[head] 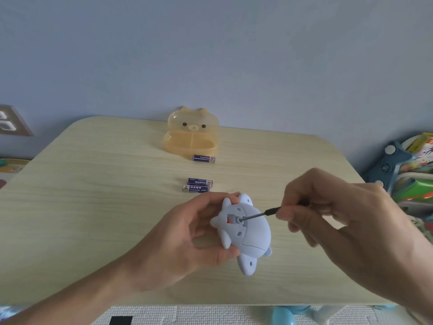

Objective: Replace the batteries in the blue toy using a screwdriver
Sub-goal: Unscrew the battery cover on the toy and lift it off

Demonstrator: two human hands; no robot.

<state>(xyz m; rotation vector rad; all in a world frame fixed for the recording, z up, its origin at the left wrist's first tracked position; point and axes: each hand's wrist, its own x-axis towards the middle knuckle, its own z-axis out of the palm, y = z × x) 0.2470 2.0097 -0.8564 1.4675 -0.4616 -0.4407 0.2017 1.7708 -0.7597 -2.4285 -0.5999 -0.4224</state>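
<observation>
The toy (248, 231) sits in the left hand (187, 238), belly up, held just above the near middle of the tabletop (93, 184). The fingers curl round its far flank and the thumb presses the near one, so the underside faces the camera. Its long axis runs roughly away from the person, with the near end swung slightly right.

The right hand (328, 207) pinches the screwdriver (262, 213) by its handle between thumb and fingertips. The shaft comes in from the right at a shallow slant, crossing the toy's long axis. Its tip is in the screw recess (239, 220) on the belly, next to a small opening that shows something red.

The next move depends on this line from tip to screw. The shaft leans well off the upright of the recess, so the bit probably grips poorly. The right hand would do better to lift the handle, or the left to roll the belly towards it, until the shaft points straight into the hole. The right hand does the turning; the left only has to keep the toy from twisting.

The cover looks seated, so the step is work on its screw, though I cannot tell whether it is being loosened or tightened.

Three batteries (199, 182) lie beyond the toy. Two sit side by side just past the left fingertips, and the third is farther off beside an open yellow case (192, 134).
</observation>
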